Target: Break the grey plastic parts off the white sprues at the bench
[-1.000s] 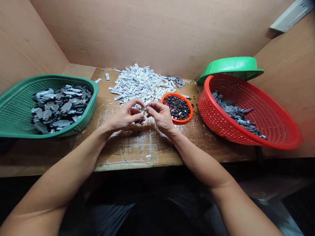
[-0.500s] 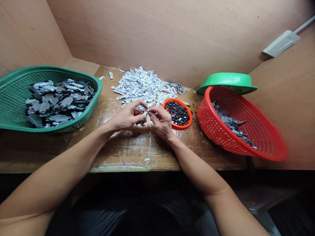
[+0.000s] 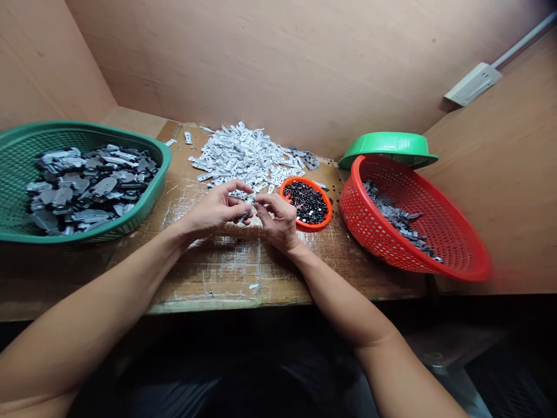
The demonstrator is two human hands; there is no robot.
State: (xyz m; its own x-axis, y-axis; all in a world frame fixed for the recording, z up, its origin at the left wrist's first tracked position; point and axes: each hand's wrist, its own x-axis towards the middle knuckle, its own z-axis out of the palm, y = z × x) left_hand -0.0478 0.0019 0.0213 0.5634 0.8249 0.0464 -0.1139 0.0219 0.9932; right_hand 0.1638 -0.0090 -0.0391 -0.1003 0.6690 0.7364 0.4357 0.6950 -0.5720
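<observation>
My left hand (image 3: pixel 215 210) and my right hand (image 3: pixel 277 219) meet above the middle of the wooden bench (image 3: pixel 226 267). Both pinch one small grey metal piece (image 3: pixel 248 203) between their fingertips; most of it is hidden by the fingers. Just behind the hands lies a heap of small white metal pieces (image 3: pixel 243 155). A small orange dish (image 3: pixel 326 211) of tiny black parts sits right beside my right hand.
A green basket (image 3: pixel 156 174) of grey parts stands at the left. A red basket (image 3: pixel 452 255) with grey parts sits at the right, an upturned green basket (image 3: pixel 389 145) behind it. Wooden walls close in the bench; a white socket strip (image 3: pixel 472 84) hangs at the upper right.
The hands stay together on the small piece, fingers shifting slightly. The view has shifted a little; nothing on the bench has moved.
</observation>
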